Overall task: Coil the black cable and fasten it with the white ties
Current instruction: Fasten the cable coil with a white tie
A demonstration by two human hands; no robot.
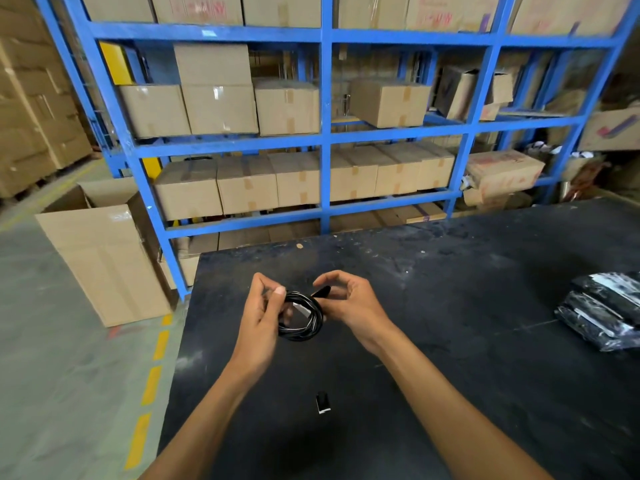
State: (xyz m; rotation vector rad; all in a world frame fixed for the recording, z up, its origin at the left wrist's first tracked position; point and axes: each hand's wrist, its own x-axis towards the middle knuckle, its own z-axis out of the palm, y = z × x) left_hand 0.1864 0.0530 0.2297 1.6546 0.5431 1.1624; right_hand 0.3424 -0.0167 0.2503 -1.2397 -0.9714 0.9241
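A black cable [304, 327] is wound into a small coil and held above the black table [450, 306]. My left hand [259, 317] grips the coil's left side with thumb and fingers. My right hand [349, 299] holds the coil's right side, where a black plug end [322, 291] sticks out between its fingers. A white tie [302, 307] runs across the top of the coil between the two hands.
A small black piece with a white edge [322, 402] lies on the table near me. A pile of black plastic bags [602, 310] sits at the table's right. Blue shelving [325, 133] with cardboard boxes stands behind; an open carton [104, 258] is on the floor at left.
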